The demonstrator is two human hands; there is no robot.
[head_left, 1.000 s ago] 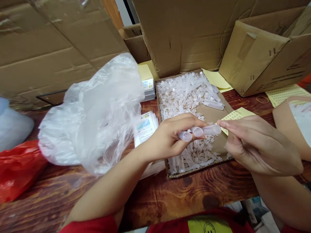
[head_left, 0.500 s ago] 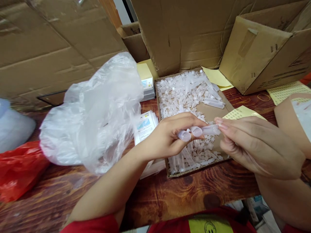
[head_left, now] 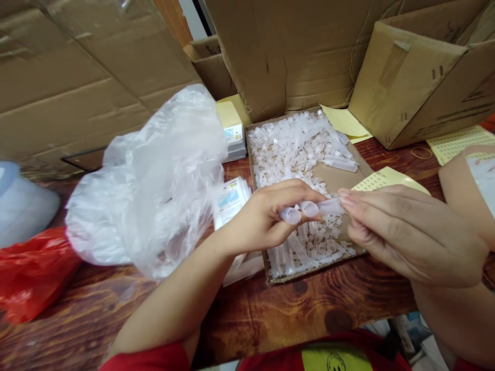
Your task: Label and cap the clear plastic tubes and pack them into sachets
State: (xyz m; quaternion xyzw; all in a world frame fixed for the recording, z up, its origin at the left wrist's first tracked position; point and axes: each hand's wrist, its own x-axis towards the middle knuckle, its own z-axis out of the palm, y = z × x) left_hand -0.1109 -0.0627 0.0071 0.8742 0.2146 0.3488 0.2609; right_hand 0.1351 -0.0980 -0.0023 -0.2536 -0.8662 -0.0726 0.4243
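My left hand (head_left: 270, 216) is closed round two clear plastic tubes (head_left: 305, 209), their rounded ends pointing toward me. My right hand (head_left: 402, 232) pinches the far end of one tube with thumb and fingertips. Both hands hover over a shallow cardboard tray (head_left: 336, 180) filled with several more clear tubes and small caps (head_left: 294, 149). A yellow sticker sheet (head_left: 382, 179) lies just behind my right hand on the tray's right side.
A crumpled clear plastic bag (head_left: 154, 185) sits left of the tray, with a red bag (head_left: 31, 273) beyond it. Printed packets (head_left: 232, 198) lie between bag and tray. Large cardboard boxes (head_left: 417, 77) stand along the back. Another sticker sheet (head_left: 456, 144) lies at the right.
My right hand has slid a little left along the tube, its fingertips now covering more of the tube's end. My left hand keeps its hold.
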